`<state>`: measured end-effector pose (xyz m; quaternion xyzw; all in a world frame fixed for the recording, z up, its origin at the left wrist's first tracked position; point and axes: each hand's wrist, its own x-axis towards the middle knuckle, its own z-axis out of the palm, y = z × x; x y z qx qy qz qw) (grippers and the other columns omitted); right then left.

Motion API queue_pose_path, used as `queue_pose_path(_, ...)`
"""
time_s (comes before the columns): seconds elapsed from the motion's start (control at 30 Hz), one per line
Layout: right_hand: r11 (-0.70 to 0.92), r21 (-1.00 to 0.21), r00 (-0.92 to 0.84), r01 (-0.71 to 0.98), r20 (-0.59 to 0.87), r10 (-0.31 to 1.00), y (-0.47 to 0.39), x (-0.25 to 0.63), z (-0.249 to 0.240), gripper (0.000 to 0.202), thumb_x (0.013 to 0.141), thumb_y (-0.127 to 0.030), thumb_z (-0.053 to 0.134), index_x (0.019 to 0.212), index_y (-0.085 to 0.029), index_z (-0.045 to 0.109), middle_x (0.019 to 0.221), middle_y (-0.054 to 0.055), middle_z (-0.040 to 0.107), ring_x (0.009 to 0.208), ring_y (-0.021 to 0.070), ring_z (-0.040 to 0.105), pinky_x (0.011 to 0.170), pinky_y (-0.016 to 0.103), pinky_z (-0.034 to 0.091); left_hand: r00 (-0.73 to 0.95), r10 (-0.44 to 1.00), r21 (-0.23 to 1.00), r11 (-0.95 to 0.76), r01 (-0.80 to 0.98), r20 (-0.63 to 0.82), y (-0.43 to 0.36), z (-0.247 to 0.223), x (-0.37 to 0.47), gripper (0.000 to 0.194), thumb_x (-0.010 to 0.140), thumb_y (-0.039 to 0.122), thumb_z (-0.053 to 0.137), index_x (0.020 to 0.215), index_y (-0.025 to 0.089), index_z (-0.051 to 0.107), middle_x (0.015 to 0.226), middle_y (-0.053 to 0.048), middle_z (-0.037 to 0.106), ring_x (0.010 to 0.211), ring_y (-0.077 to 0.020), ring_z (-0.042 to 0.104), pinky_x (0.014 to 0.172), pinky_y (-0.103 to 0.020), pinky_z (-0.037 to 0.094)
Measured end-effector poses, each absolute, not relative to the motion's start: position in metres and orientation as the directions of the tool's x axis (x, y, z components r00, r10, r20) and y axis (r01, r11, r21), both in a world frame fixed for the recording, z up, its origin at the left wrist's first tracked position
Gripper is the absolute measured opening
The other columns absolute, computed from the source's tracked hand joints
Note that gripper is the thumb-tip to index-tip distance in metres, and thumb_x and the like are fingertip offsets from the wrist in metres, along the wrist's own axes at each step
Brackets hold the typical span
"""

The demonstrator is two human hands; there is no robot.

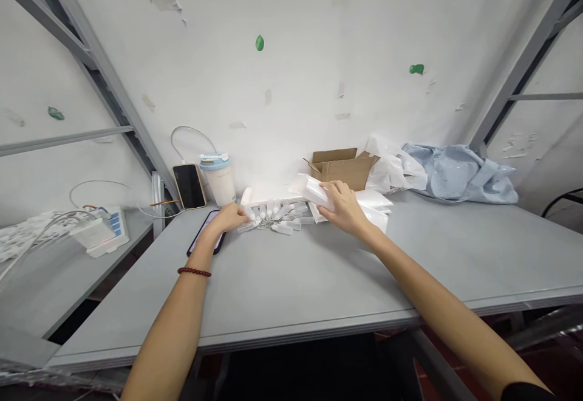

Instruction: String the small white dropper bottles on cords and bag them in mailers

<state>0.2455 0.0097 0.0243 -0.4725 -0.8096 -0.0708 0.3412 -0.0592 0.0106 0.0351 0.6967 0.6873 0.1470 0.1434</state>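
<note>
My left hand (231, 215) is closed at the left edge of a pile of small white, partly clear pieces (282, 229) with what look like thin metal links among them. Its fingertips pinch one of these pieces, though the fingers partly hide it. My right hand (344, 206) grips a glossy white packet (317, 192), tilted and raised a little above the table, thumb on the near side. Flat white packets (374, 200) lie just behind and right of that hand. A phone (197, 240) lies partly under my left wrist.
Behind the pile is a long white box (273, 194). An open cardboard box (344, 169), a white plastic bag (394, 167) and a light blue cloth (460, 173) stand along the wall. A lidded cup (219, 182) and an upright phone (189, 186) are at the left.
</note>
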Motion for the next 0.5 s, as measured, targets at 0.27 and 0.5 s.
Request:
queue_pose_path(0.27, 0.566, -0.185, -0.376, 0.803, 0.579, 0.724, 0.006, 0.242, 0.023, 0.042, 0.079, -0.028, 0.053, 0.119, -0.017, 0.047, 0.113, 0.013, 0.051, 0.101, 0.0277, 0.045, 0.083, 0.039, 0.038, -0.064, 0.952, 0.453, -0.083, 0.888, 0.3, 0.01, 0.043, -0.058, 0.023, 0.066, 0.033, 0.048, 0.058, 0.016, 0.061, 0.057, -0.001, 0.057, 0.064, -0.0163, 0.052, 0.057, -0.024, 0.035)
queue_pose_path(0.5, 0.618, -0.166, -0.466, 0.769, 0.516, 0.719, -0.001, 0.235, 0.021, 0.043, 0.079, -0.027, 0.053, 0.12, -0.017, 0.045, 0.114, 0.013, 0.05, 0.103, 0.028, 0.044, 0.085, 0.04, 0.038, 0.12, 0.956, 0.705, -0.28, 0.652, 0.268, -0.013, 0.066, -0.036, 0.027, 0.071, 0.04, 0.056, 0.074, 0.015, 0.066, 0.065, -0.001, 0.062, 0.057, -0.0128, 0.051, 0.053, -0.023, 0.039)
